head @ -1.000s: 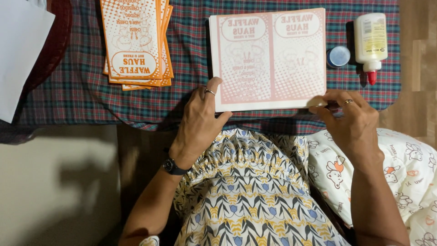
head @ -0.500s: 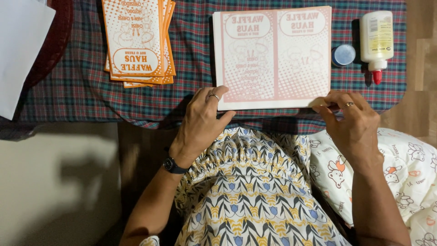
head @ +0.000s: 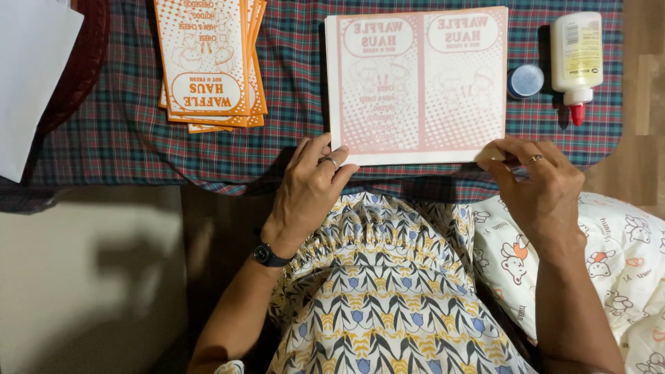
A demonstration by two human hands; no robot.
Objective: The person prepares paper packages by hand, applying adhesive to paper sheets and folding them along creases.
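A stack of pale pink printed paper sheets lies flat on the plaid tablecloth, printed side faint. My left hand, with a ring and a black wristwatch, rests its fingertips on the sheet's near left edge. My right hand, also ringed, pinches the sheet's near right corner between thumb and fingers. A white glue bottle with a red tip lies at the far right, its blue cap beside it.
A stack of folded orange-and-white printed paper bags sits at the back left. White paper lies over a dark red item at the far left. A cartoon-print pillow is by my right arm. The table's near edge runs just under my hands.
The view has shifted slightly, so the sheet appears a little farther right. Both hands stay at the sheet's near edge; the right hand keeps its pinch on the corner.
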